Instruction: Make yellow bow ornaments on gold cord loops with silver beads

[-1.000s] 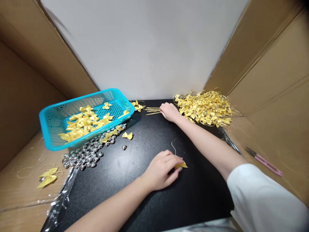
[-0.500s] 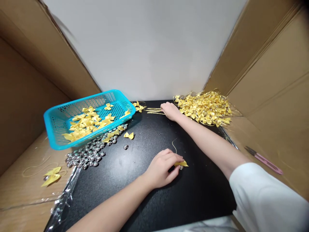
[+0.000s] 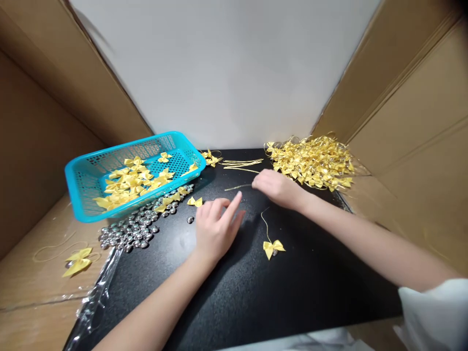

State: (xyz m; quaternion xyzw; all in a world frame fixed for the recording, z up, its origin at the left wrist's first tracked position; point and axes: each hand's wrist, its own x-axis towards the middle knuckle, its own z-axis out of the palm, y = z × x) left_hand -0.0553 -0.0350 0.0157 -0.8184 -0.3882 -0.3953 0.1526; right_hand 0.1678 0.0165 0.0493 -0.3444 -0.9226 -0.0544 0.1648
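My right hand [image 3: 280, 190] pinches one end of a thin gold cord [image 3: 237, 187], whose free end points left above the black tabletop. To its left, my left hand [image 3: 217, 226] is open and empty, index finger stretched toward that cord. Beside the left hand's knuckles lie a yellow ribbon bow [image 3: 195, 202] and a single silver bell-like bead [image 3: 190, 220]. Nearer to me, another yellow bow [image 3: 273, 247] with a small silver bead and a gold cord tail rests on the table. More gold cords [image 3: 241, 162] lie at the back, beyond my right hand.
A blue plastic basket [image 3: 78, 195] of yellow bows stands at the left, with silver beads [image 3: 127, 234] heaped before it. Finished-looking corded bows [image 3: 310, 161] form a pile at back right. Cardboard walls [image 3: 409, 97] flank the table; one corded bow [image 3: 78, 261] lies on cardboard at left.
My left hand has let go of the near bow and moved up and left. My right hand has come toward me from the cords at the back, drawing one cord along.
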